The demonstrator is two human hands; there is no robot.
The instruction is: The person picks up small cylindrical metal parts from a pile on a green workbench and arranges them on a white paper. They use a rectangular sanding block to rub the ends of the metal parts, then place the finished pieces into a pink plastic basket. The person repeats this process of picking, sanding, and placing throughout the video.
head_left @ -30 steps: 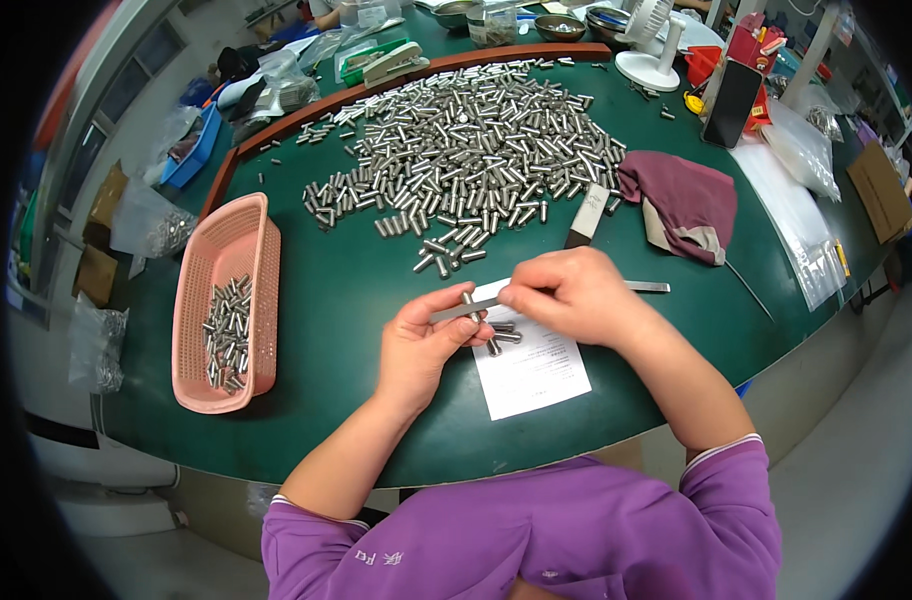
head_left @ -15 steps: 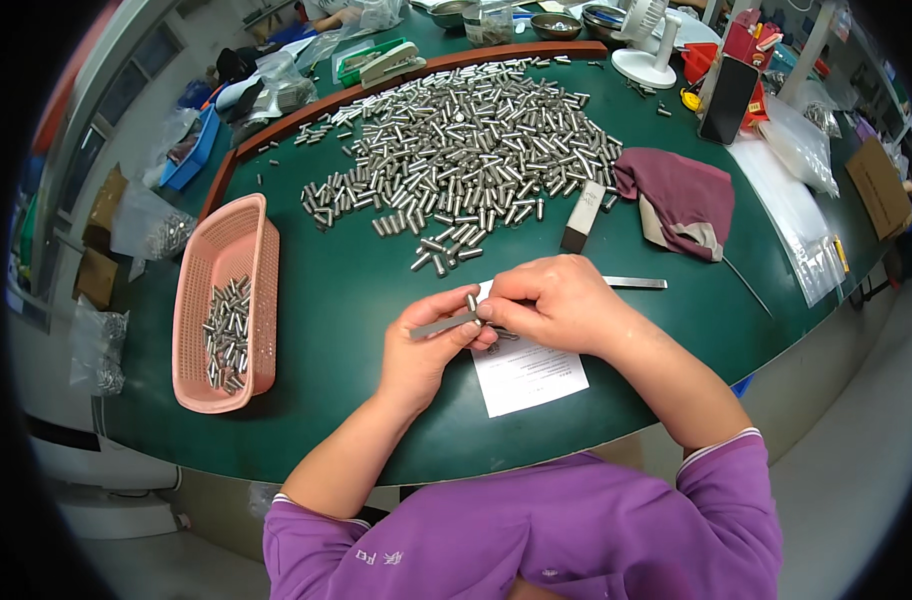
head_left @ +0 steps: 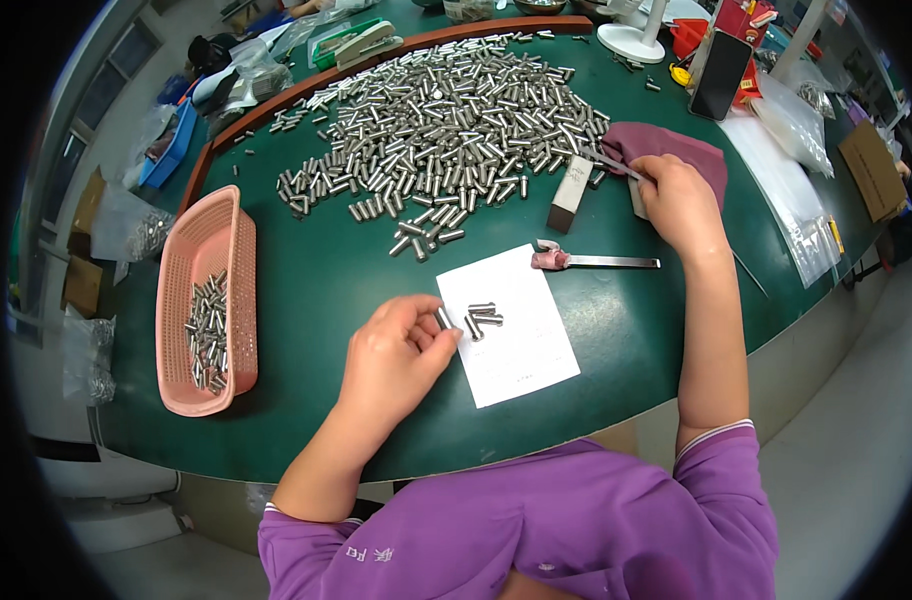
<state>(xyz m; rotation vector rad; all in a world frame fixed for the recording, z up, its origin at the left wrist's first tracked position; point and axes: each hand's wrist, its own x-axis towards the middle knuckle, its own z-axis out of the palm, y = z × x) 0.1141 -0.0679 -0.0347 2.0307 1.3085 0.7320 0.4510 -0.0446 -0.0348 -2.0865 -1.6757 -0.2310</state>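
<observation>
My left hand [head_left: 391, 350] pinches a short metal pin [head_left: 443, 318] at the left edge of a white paper sheet [head_left: 524, 365]. Several similar round-headed pins [head_left: 485, 314] lie on that sheet, close to my fingertips. Farther right, my right hand [head_left: 681, 205] is closed on a thin, flat grey metal strip [head_left: 613, 162], held over a maroon cloth [head_left: 701, 160] and pointing toward the pile. Just left of the cloth stands a pale rectangular block [head_left: 572, 190] with a dark end. A flat steel bar [head_left: 616, 262] with a pinkish wrapped end touches the sheet's far right corner.
A large pile of metal pins [head_left: 446, 120] covers the far middle of the green table, behind it a brown wooden rail [head_left: 446, 38]. At left sits a pink basket [head_left: 246, 300] holding pins. A phone [head_left: 721, 75], plastic bags [head_left: 791, 135] and a white stand [head_left: 631, 42] are at the far right.
My hands have parted; the right has moved away to the far right, now holding the grey strip that was in my left hand. The sheet and its pins are uncovered.
</observation>
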